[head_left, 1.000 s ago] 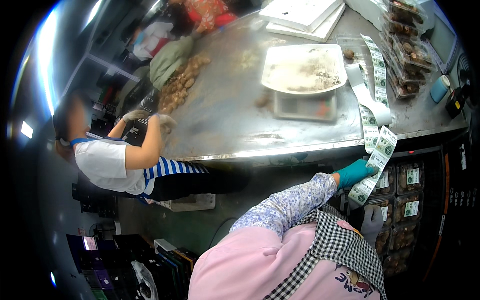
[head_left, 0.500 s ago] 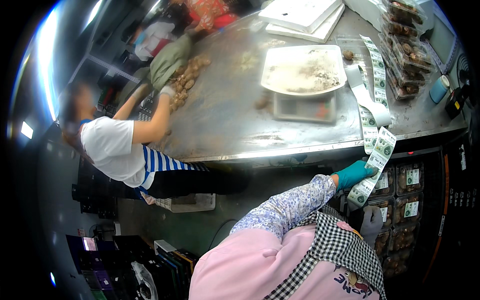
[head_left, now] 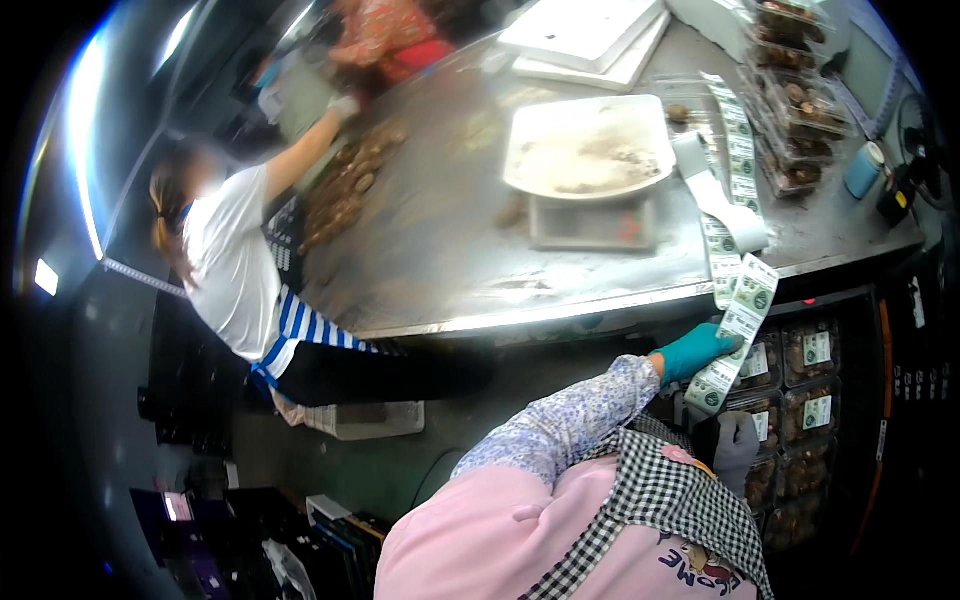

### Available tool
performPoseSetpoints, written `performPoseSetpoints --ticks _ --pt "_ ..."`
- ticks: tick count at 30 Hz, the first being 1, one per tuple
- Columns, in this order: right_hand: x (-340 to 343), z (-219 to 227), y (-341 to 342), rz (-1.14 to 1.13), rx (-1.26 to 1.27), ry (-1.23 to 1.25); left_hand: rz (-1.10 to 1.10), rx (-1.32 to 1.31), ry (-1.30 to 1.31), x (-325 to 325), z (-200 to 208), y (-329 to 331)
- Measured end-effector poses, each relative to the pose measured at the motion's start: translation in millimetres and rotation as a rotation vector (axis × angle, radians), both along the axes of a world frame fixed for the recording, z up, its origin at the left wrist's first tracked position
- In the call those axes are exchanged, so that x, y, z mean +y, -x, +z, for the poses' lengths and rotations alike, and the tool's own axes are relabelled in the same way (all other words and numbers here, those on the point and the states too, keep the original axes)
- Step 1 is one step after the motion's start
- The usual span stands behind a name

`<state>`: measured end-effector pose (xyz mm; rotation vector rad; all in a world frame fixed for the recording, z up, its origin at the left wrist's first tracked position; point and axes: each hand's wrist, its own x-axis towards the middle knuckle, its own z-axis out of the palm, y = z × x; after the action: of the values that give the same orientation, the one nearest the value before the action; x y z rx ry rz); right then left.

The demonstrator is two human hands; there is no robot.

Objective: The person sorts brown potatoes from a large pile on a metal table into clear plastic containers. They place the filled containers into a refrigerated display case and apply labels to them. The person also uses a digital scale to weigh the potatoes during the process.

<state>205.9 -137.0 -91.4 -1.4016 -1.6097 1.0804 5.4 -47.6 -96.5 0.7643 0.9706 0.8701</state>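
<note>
My left hand [head_left: 697,352], in a teal glove, grips a strip of printed labels [head_left: 737,335] between thumb and fingers. The strip hangs over the front of the metal table, its lower end close to my apron. My right hand [head_left: 738,445], in a grey glove, is beside the labelled clear boxes [head_left: 806,408] of brown produce. Its fingers look curled, and whatever they may hold is hidden. More of the label strip [head_left: 738,150] lies on the table, with its pale backing [head_left: 715,195] curling over it.
A white tray [head_left: 588,145] sits on a scale [head_left: 592,225] on the metal table [head_left: 440,240]. Filled clear boxes [head_left: 795,100] are stacked at the far right near a blue can [head_left: 864,170]. At left, a co-worker [head_left: 230,260] stands by heaped brown produce [head_left: 350,185].
The co-worker has raised the green sack up and away, leaving the brown produce spread along the table edge. My view has shifted slightly; my left hand keeps its hold on the label strip.
</note>
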Motion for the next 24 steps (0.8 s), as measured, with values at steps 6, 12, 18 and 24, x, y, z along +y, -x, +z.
performPoseSetpoints --ticks 6,12,18,24 --pt "2 16 4 0.017 0.011 -0.048 0.018 -0.18 0.141 -7 14 0" --pt "2 7 0 -0.003 -0.02 -0.025 0.001 -0.234 0.182 -3 11 -2" --pt "0 4 -1 -0.021 -0.053 -0.051 0.005 -0.22 0.244 -5 17 -3" --pt "0 6 0 -0.038 -0.041 -0.052 0.002 -0.214 0.248 -5 19 -3"
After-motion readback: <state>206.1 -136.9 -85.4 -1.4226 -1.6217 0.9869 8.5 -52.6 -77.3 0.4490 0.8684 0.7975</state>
